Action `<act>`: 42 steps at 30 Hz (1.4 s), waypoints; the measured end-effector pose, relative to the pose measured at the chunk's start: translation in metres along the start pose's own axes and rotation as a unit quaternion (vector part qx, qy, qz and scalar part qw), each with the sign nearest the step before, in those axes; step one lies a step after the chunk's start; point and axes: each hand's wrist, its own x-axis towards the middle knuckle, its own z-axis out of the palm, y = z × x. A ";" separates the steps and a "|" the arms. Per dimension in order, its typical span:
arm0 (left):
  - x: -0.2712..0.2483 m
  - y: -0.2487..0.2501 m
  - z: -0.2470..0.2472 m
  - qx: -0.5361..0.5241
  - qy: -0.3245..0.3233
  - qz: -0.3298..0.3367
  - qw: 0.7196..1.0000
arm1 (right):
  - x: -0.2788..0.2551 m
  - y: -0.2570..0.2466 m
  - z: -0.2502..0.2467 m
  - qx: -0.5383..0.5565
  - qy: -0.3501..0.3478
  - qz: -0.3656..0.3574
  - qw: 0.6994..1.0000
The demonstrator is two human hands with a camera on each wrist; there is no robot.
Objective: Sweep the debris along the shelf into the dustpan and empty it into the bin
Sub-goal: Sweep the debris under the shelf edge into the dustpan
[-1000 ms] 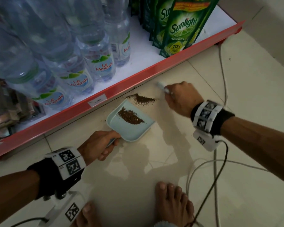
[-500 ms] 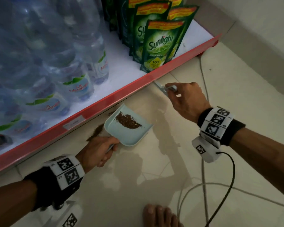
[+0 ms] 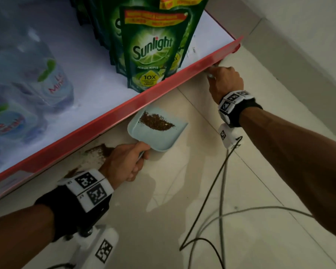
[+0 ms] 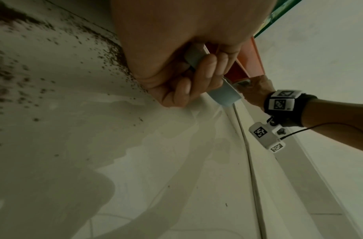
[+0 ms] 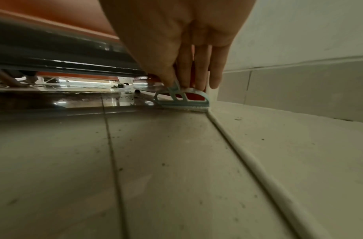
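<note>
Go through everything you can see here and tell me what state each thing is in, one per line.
Dustpan: on the floor by the shelf edge, holding a brown pile of debris.
Left hand: grips the dustpan handle.
Brush: bristles down on the floor at the shelf's end.
Right hand: pinches the brush handle.
Floor debris: unswept, scattered behind the left hand.
Sunlight pouches: upright on the shelf.

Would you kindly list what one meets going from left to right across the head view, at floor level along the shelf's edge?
Loose debris on the floor → left hand gripping the handle → dustpan holding a pile of debris → right hand holding the small brush near the shelf's end.
</note>
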 end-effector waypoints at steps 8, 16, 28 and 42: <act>0.007 -0.001 -0.006 -0.021 0.006 0.012 1.000 | -0.046 -0.030 -0.017 0.081 -0.049 -0.185 0.978; -0.001 -0.007 -0.008 -0.005 0.002 0.014 1.000 | -0.040 -0.006 -0.031 -0.018 -0.018 -0.033 0.999; -0.033 -0.031 -0.019 0.023 -0.031 -0.012 0.999 | -0.099 -0.048 -0.038 0.105 -0.011 -0.084 0.991; -0.066 -0.048 -0.038 0.027 -0.031 -0.034 0.999 | -0.143 -0.080 -0.040 0.157 -0.050 -0.125 0.978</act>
